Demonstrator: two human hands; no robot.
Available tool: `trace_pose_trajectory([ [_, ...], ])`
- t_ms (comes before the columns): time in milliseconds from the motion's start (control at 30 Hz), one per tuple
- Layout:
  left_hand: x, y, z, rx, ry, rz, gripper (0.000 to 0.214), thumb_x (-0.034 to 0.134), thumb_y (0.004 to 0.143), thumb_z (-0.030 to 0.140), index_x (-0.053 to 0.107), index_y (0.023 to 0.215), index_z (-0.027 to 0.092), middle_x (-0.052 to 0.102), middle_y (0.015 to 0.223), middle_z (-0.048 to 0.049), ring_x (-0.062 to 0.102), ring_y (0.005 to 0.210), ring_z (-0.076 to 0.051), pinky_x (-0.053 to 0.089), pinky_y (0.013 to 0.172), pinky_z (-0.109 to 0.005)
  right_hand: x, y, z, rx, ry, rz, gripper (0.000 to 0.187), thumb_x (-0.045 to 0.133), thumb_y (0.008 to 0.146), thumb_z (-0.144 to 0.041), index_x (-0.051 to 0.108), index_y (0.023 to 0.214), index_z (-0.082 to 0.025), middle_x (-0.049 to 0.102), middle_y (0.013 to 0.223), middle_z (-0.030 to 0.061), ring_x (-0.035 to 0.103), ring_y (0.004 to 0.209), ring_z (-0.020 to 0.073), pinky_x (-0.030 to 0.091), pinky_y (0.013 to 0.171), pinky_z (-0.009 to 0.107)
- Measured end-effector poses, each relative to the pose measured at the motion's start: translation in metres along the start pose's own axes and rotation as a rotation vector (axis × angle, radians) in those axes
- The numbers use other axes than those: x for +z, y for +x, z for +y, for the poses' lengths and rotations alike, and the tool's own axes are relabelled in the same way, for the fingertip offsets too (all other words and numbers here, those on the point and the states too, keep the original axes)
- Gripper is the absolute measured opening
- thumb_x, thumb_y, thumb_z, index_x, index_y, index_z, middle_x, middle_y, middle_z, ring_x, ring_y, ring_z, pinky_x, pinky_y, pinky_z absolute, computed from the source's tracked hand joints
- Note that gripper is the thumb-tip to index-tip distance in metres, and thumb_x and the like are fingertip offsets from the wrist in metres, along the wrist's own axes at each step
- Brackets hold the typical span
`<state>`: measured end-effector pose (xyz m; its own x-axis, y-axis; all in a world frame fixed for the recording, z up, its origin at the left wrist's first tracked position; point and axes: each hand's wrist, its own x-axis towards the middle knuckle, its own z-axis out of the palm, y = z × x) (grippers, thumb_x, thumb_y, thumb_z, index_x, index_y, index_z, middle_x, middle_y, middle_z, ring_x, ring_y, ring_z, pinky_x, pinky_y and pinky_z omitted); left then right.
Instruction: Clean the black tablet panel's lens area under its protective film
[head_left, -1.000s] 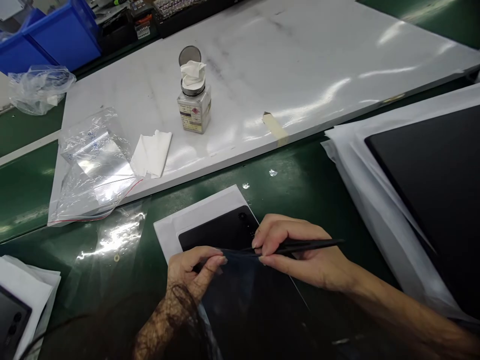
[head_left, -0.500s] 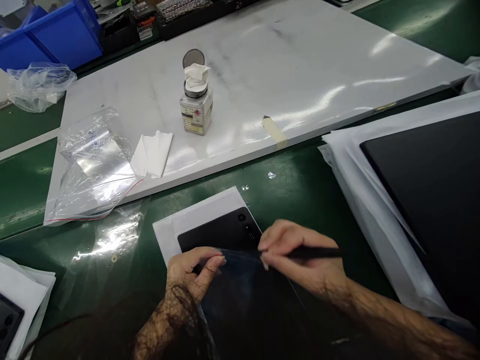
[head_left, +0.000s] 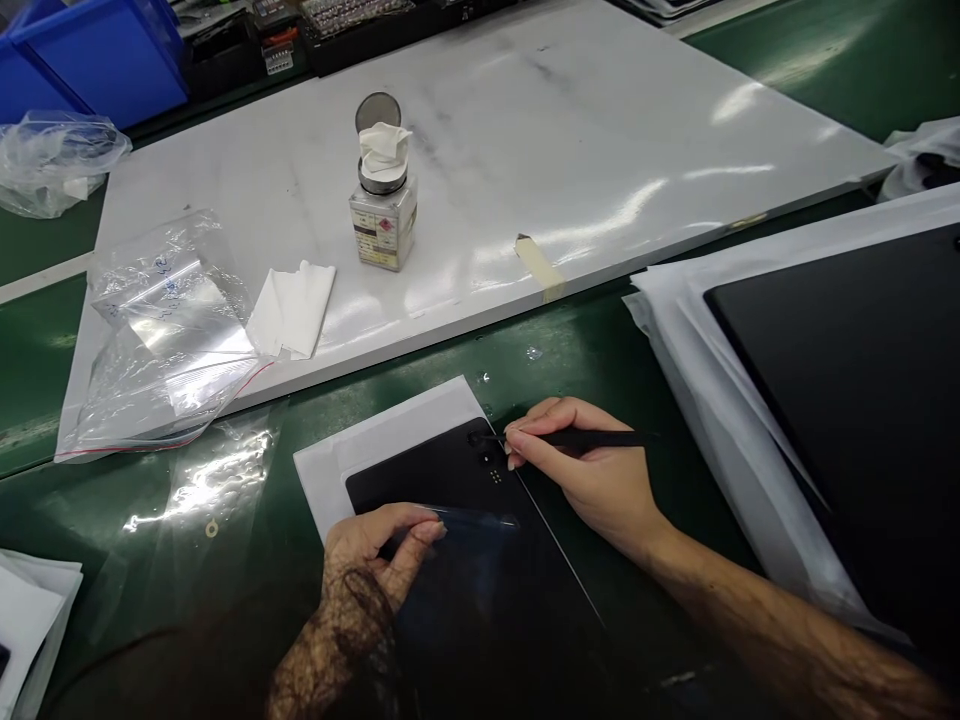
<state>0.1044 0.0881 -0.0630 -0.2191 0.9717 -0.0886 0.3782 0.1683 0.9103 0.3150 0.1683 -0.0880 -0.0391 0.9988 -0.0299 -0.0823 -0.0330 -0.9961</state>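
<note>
A black tablet back panel (head_left: 427,465) lies on white sheets in front of me, with a round camera opening and small gold contacts near its upper right corner. My left hand (head_left: 379,560) pinches the edge of a clear film (head_left: 472,517), lifted over the panel. Held like a pen, slim black tweezers (head_left: 585,438) are in my right hand (head_left: 592,470). Their tip points left, at the camera opening; whether it touches is too small to tell. The panel's lower part is dark and partly hidden by my left hand and the film.
On a raised white board (head_left: 465,150) stand a square labelled bottle (head_left: 384,230) with its lid up and tissue in its mouth, a folded white cloth (head_left: 292,310) and a clear zip bag (head_left: 172,330). A large black panel (head_left: 847,360) rests on white wrapping at right. A blue bin (head_left: 97,60) is at back left.
My right hand has moved up from the film's edge to the camera corner, bringing the tweezers' tip there. My left hand still pinches the film. The view has shifted slightly.
</note>
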Motion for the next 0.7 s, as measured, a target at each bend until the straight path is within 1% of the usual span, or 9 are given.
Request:
trace_pose_trajectory([
  [100, 0.000, -0.001, 0.000, -0.002, 0.011, 0.006, 0.007, 0.067, 0.066, 0.034, 0.073, 0.068, 0.030, 0.076, 0.054, 0.0058, 0.071, 0.039, -0.017, 0.058, 0.037, -0.018, 0.000, 0.000, 0.001, -0.004, -0.018, -0.002, 0.039, 0.111, 0.077, -0.045, 0.079, 0.069, -0.025, 0.077, 0.071, -0.0010, 0.074, 0.054, 0.0138, 0.065, 0.056, 0.025],
  [333, 0.000, 0.000, 0.004, 0.001, 0.012, -0.002, 0.007, 0.067, 0.067, 0.033, 0.073, 0.067, 0.030, 0.076, 0.054, 0.0059, 0.071, 0.041, -0.017, 0.058, 0.039, -0.018, -0.002, -0.001, 0.007, -0.031, -0.078, 0.001, 0.034, 0.105, 0.082, -0.040, 0.077, 0.070, -0.025, 0.077, 0.071, -0.0013, 0.073, 0.054, 0.0141, 0.062, 0.057, 0.027],
  [433, 0.000, 0.001, 0.004, 0.007, -0.008, -0.003, 0.007, 0.066, 0.068, 0.032, 0.072, 0.067, 0.029, 0.076, 0.055, 0.0061, 0.070, 0.039, -0.015, 0.058, 0.040, -0.017, -0.003, -0.001, 0.009, -0.071, -0.123, -0.011, 0.031, 0.102, 0.086, -0.035, 0.076, 0.072, -0.025, 0.076, 0.073, -0.0009, 0.073, 0.060, 0.0153, 0.061, 0.059, 0.028],
  [533, 0.000, 0.001, 0.004, 0.013, -0.023, -0.011, 0.007, 0.066, 0.068, 0.031, 0.072, 0.069, 0.028, 0.077, 0.056, 0.0060, 0.070, 0.037, -0.014, 0.058, 0.039, -0.015, -0.008, 0.000, 0.012, -0.163, -0.125, -0.022, 0.021, 0.094, 0.095, -0.029, 0.078, 0.081, -0.026, 0.076, 0.080, -0.0007, 0.071, 0.064, 0.0154, 0.062, 0.060, 0.028],
  [600, 0.000, 0.001, 0.004, 0.019, -0.023, -0.014, 0.006, 0.066, 0.068, 0.030, 0.072, 0.069, 0.028, 0.077, 0.057, 0.0057, 0.070, 0.037, -0.014, 0.058, 0.039, -0.015, -0.015, 0.000, 0.014, -0.278, -0.147, -0.025, 0.010, 0.083, 0.104, -0.025, 0.082, 0.093, -0.028, 0.079, 0.091, 0.0011, 0.072, 0.068, 0.0157, 0.063, 0.061, 0.028],
  [633, -0.001, 0.000, 0.004, 0.024, -0.020, -0.019, 0.006, 0.067, 0.068, 0.030, 0.072, 0.069, 0.028, 0.077, 0.057, 0.0057, 0.071, 0.038, -0.014, 0.058, 0.039, -0.014, -0.019, -0.001, 0.016, -0.353, -0.211, -0.041, 0.012, 0.077, 0.107, -0.022, 0.085, 0.101, -0.029, 0.080, 0.098, 0.0025, 0.075, 0.073, 0.0168, 0.064, 0.064, 0.030],
  [700, -0.002, 0.000, 0.004, 0.032, -0.007, -0.026, 0.006, 0.067, 0.068, 0.028, 0.073, 0.069, 0.028, 0.077, 0.056, 0.0056, 0.071, 0.040, -0.014, 0.059, 0.041, -0.014, -0.030, -0.005, 0.023, -0.489, -0.435, -0.115, 0.026, 0.071, 0.109, -0.016, 0.090, 0.114, -0.033, 0.083, 0.110, 0.0049, 0.080, 0.087, 0.0205, 0.068, 0.074, 0.034],
])
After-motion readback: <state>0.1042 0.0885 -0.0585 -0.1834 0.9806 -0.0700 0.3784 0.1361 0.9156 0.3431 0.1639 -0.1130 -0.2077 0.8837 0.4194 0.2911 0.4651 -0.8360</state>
